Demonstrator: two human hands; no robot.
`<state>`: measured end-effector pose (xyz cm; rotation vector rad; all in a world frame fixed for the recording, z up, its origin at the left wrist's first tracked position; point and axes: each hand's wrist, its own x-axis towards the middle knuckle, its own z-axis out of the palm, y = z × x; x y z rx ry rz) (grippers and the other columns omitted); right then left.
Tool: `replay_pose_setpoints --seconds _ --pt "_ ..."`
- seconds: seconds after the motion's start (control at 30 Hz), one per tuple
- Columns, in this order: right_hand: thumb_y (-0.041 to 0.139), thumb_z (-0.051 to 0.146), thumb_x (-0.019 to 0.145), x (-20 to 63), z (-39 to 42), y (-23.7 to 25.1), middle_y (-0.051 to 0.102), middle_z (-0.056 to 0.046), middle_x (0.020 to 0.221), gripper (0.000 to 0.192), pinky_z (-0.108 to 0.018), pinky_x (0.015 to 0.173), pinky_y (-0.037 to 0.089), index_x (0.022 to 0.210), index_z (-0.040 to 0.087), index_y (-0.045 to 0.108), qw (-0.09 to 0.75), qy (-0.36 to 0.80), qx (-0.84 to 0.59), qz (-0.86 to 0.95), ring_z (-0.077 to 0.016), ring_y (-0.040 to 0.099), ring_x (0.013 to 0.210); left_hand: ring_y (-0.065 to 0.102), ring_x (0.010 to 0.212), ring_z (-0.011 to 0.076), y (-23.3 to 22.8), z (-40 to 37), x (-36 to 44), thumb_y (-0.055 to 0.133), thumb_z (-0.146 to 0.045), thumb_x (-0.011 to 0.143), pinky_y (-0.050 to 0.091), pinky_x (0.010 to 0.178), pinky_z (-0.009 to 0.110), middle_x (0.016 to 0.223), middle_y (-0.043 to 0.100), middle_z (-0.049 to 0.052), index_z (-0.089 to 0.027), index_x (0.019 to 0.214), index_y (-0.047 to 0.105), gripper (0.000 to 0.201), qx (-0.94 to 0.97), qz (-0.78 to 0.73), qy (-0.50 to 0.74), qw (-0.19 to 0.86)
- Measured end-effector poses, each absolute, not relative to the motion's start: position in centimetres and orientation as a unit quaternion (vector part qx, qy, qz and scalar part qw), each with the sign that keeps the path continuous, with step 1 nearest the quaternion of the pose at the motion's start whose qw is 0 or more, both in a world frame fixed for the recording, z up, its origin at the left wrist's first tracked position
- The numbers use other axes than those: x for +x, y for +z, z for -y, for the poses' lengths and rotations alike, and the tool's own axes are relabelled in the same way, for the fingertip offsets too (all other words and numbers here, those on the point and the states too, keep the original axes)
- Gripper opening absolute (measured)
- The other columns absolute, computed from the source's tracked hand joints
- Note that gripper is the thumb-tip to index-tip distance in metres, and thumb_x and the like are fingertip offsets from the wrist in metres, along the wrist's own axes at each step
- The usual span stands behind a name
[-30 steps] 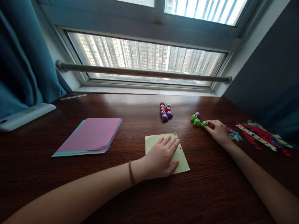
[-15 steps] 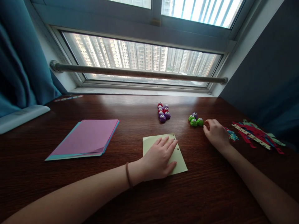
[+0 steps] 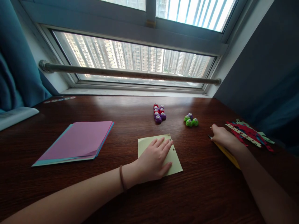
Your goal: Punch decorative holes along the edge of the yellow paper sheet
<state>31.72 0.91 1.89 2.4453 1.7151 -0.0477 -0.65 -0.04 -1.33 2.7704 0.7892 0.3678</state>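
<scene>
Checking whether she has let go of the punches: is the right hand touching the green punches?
Apart. The head view shows bare table between the right hand and the green punches; the hand rests on a yellow strip instead.

The right hand point(image 3: 224, 138) covers most of the yellow strip point(image 3: 227, 154). Its grip on it stays unreadable. Small punches point(image 3: 191, 120) lack detail.

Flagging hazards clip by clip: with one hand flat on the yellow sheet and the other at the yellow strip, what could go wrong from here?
1. The right hand is near the pile of punched strips; a sweep of the forearm might scatter them.
2. The yellow strip lies partly under that arm and could crease.
3. The left hand covers only part of the yellow sheet; it may slide on the glossy table.
</scene>
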Motion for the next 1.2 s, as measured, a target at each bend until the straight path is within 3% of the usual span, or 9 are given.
replay_pose_setpoints --seconds 0.17,0.33,0.47,0.6,0.93,1.07,1.2 --pt "0.061 0.009 0.063 32.2 -0.6 2.4 0.063 -0.018 0.083 0.032 -0.03 0.054 0.041 0.094 0.011 0.057 0.099 -0.029 0.83 -0.548 -0.0295 0.063 0.076 0.027 0.13 0.0314 -1.3 0.0 -0.7 0.045 -0.04 0.08 0.025 0.107 0.049 0.14 0.033 0.015 -0.011 0.137 0.019 0.069 0.947 -0.272 0.124 0.117" --pt "0.057 0.018 0.072 30.9 -0.6 2.9 0.062 -0.019 0.088 0.026 -0.039 0.06 0.044 0.098 0.012 0.055 0.1 0.004 0.838 -0.536 -0.0346 0.061 0.082 0.029 0.129 0.0318 -1.3 0.0 -0.6 0.044 -0.039 0.08 0.026 0.106 0.05 0.139 0.035 0.015 -0.012 0.137 0.019 0.067 0.947 -0.269 0.126 0.122" --pt "0.049 0.023 0.082 28.3 -0.8 2.4 0.058 -0.014 0.101 0.022 -0.039 0.074 0.046 0.103 0.015 0.052 -0.024 0.058 0.737 -0.673 -0.0288 0.057 0.093 0.029 0.129 0.0323 -1.2 0.0 -0.6 0.043 -0.039 0.081 0.025 0.106 0.051 0.138 0.035 0.015 -0.011 0.137 0.019 0.067 0.947 -0.269 0.127 0.125" --pt "0.046 0.021 0.086 25.2 -0.4 0.8 0.054 -0.01 0.108 0.023 -0.037 0.088 0.043 0.108 0.017 0.051 -0.145 0.007 0.563 -0.813 -0.023 0.051 0.101 0.028 0.129 0.0326 -1.2 0.2 -0.7 0.043 -0.039 0.08 0.026 0.106 0.051 0.139 0.034 0.015 -0.011 0.137 0.019 0.067 0.945 -0.271 0.129 0.13" --pt "0.046 0.017 0.088 22.9 -0.2 -1.8 0.051 -0.008 0.114 0.025 -0.034 0.097 0.04 0.112 0.018 0.049 -0.231 -0.027 0.465 -0.854 -0.0185 0.046 0.108 0.029 0.129 0.032 -1.3 0.3 -0.7 0.044 -0.04 0.08 0.025 0.108 0.048 0.138 0.034 0.017 -0.008 0.136 0.022 0.068 0.943 -0.27 0.143 0.13" --pt "0.043 0.015 0.088 21.6 -1.0 -2.0 0.051 -0.009 0.116 0.027 -0.035 0.098 0.039 0.115 0.017 0.047 -0.238 -0.024 0.438 -0.867 -0.0191 0.045 0.111 0.028 0.129 0.0322 -1.6 0.4 -0.7 0.045 -0.044 0.078 0.025 0.109 0.043 0.139 0.029 0.023 -0.001 0.133 0.026 0.072 0.937 -0.29 0.142 0.135" --pt "0.042 0.015 0.088 19.9 -3.7 -1.9 0.047 -0.01 0.125 0.039 -0.038 0.102 0.036 0.126 0.018 0.04 -0.254 -0.01 0.408 -0.877 -0.0202 0.04 0.119 0.029 0.129 0.031 -1.7 0.4 -0.8 0.043 -0.046 0.079 0.024 0.11 0.038 0.137 0.032 0.024 0.003 0.132 0.027 0.074 0.939 -0.288 0.149 0.118"
